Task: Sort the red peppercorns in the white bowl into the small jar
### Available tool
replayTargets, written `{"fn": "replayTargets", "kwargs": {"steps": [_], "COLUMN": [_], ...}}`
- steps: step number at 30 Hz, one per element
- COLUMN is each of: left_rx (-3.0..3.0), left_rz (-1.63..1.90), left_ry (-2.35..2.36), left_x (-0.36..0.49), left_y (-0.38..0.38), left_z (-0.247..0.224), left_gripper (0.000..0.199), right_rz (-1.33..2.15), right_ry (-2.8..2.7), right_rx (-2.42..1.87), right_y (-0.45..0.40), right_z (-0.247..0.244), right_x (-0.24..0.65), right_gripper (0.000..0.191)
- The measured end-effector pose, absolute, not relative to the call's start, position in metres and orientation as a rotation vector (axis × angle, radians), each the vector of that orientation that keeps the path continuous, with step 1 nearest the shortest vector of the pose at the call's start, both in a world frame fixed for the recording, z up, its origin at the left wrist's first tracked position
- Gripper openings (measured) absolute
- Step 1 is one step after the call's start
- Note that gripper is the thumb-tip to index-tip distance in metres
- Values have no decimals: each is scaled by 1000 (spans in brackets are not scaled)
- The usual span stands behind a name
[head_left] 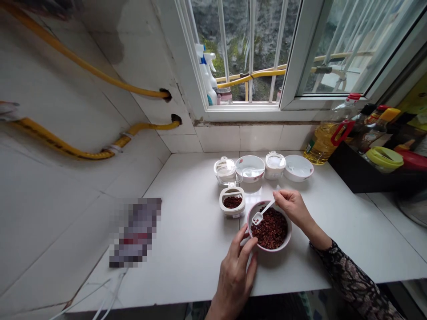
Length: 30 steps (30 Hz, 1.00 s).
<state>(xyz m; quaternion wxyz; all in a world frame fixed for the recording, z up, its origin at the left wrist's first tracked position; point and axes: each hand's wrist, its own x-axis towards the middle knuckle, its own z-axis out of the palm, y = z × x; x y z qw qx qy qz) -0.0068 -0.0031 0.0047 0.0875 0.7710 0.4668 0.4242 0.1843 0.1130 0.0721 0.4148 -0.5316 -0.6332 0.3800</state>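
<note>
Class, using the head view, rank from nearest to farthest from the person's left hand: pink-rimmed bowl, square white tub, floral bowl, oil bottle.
Left hand:
1. Pink-rimmed white ceramic bowl, touching it.
2. White square plastic tub, ahead.
3. White floral ceramic bowl, by the wall.
4. Clear plastic oil bottle, far right.

**Nothing here that I can read.**
The small label on the cooking-oil bottle (pixel 310 146) at far right, the labels on the sauce bottles (pixel 365 131) beside it and the spray bottles (pixel 205 75) on the windowsill (pixel 247 114) are too small to make out, and the packet (pixel 135 232) on the counter (pixel 187 271) near left is pixelated past reading.
</note>
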Motion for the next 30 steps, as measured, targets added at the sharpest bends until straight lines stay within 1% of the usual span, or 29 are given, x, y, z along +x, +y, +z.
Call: {"fn": "replayTargets", "kwargs": {"steps": [3, 6, 8, 13, 15, 17, 24, 30], "left_rx": [2304, 2306, 2302, 2301, 2295, 2288, 2306, 2305], "left_rz": [1267, 1259, 1257, 1287, 1281, 1267, 1266, 1247], "left_ry": [1395, 1394, 1391, 1367, 1369, 1371, 1375, 1403], "left_x": [-6, -7, -7, -6, -6, -6, -7, -7], "left_y": [-3, -2, -2, -2, -2, -2, -2, -3], "left_z": [4, 4, 3, 4, 4, 5, 8, 7], "left_gripper": [31, 32, 33, 32, 32, 33, 33, 32], "right_rz": [941, 794, 574, -184, -331, -331, -20, -71], "right_ry": [-1552, -1578, -1653, -2036, -2171, -2204, -2065, -2276], "right_rx": [-1304, -1264, -1228, -993, -902, -884, -995, -1064], "right_y": [118, 122, 122, 119, 116, 114, 112, 108], "right_z": [75, 87, 97, 106, 106, 107, 105, 82], "right_x": [182, 174, 165, 140, 135, 137, 181, 188], "right_gripper": [52, 49, 44, 37, 35, 34, 37, 37]}}
